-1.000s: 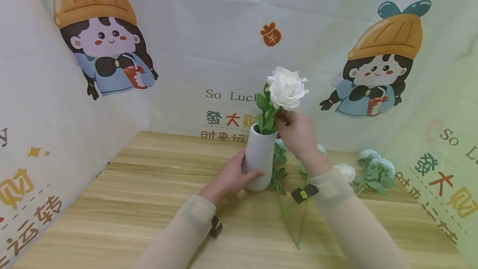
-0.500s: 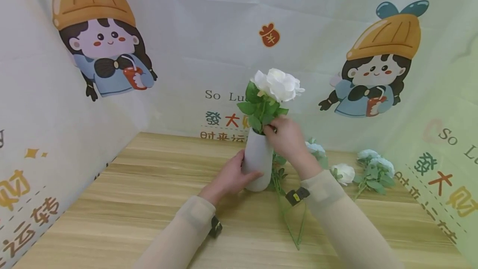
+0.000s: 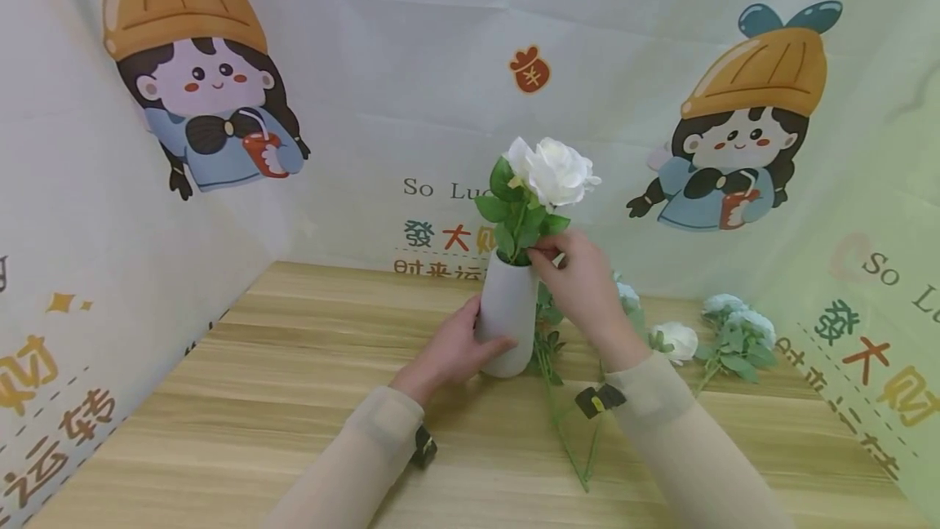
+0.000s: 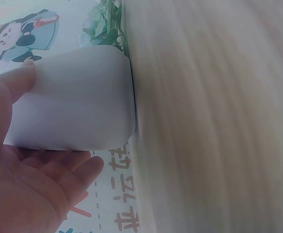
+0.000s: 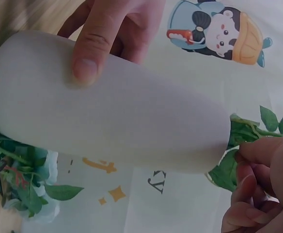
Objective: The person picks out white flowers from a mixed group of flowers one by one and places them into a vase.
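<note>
A white vase (image 3: 508,321) stands upright on the wooden table, and my left hand (image 3: 457,345) grips its lower side. In the left wrist view the thumb and fingers lie on opposite sides of the vase (image 4: 73,102). White roses (image 3: 558,174) with green leaves (image 3: 492,209) rise from its mouth, their blooms overlapping; the stems inside are hidden. At the rim, my right hand (image 3: 583,276) pinches the rose greenery with thumb and forefinger. The right wrist view shows these fingertips (image 5: 245,151) right against a leaf (image 5: 225,172) beside the mouth.
Right of the vase, pale blue flowers (image 3: 627,296) lie on the table (image 3: 294,398), with green stems (image 3: 569,447) reaching forward. A white rose (image 3: 674,341) and a pale blue bunch (image 3: 742,333) lie further right. A printed cloth (image 3: 411,64) hangs behind.
The rose bloom has shifted left and lower, then slightly right. My right hand moved down to the vase mouth and then drew back a little. My left hand stayed on the vase.
</note>
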`<act>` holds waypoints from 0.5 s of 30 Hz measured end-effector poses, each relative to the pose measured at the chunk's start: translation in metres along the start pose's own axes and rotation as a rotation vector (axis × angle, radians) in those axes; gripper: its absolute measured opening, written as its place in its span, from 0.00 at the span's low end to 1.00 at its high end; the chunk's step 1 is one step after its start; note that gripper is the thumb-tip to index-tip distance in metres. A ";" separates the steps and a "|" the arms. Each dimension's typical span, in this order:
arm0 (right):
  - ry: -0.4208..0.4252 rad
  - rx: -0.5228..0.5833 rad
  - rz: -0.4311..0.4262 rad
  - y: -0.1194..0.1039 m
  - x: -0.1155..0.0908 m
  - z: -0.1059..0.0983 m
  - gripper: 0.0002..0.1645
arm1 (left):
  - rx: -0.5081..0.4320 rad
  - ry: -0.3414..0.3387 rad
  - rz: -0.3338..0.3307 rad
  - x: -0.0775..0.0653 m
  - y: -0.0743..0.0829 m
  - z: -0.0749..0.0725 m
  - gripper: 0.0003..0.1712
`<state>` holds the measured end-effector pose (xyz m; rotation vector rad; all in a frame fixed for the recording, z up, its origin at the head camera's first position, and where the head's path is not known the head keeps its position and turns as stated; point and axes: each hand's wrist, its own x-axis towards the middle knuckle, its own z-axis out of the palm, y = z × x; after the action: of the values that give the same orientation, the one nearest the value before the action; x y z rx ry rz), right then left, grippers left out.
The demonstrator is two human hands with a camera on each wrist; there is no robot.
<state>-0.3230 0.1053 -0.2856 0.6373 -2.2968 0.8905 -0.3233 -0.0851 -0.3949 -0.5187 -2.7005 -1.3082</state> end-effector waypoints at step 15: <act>0.002 -0.017 0.072 0.051 -0.044 -0.031 0.06 | -0.010 -0.007 -0.021 0.000 -0.002 0.000 0.51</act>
<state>-0.3121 0.1708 -0.3187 0.5486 -2.3357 0.9041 -0.3239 -0.0864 -0.3962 -0.4985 -2.7130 -1.3285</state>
